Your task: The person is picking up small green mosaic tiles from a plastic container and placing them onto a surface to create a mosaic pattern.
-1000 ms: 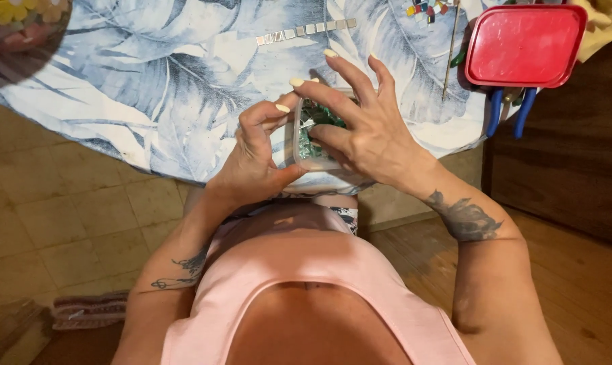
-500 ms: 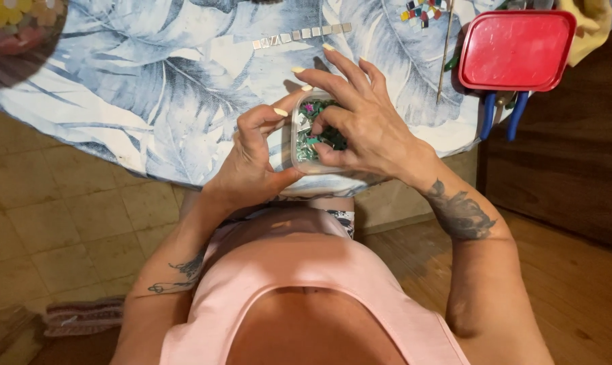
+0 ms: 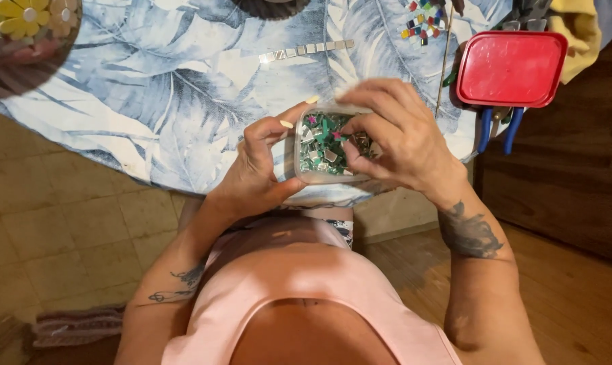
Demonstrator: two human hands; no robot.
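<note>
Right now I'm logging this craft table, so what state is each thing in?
Clear tub: open, held, full of small tiles.
Left hand: grips the tub's side.
Right hand: fingertips inside the tub.
Red box: lid on.
Blue-handled pliers: partly under the red box.
Tile strip: laid in a row.

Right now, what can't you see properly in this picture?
- Head view: the right hand covers the right side of the tub, so whether its fingers pinch a piece is hidden.
- The tiles in the tub are too small to tell apart.
- The red lid hides all but the blue handles of the tool.
- The flower dish is cut off by the top-left edge.
</note>
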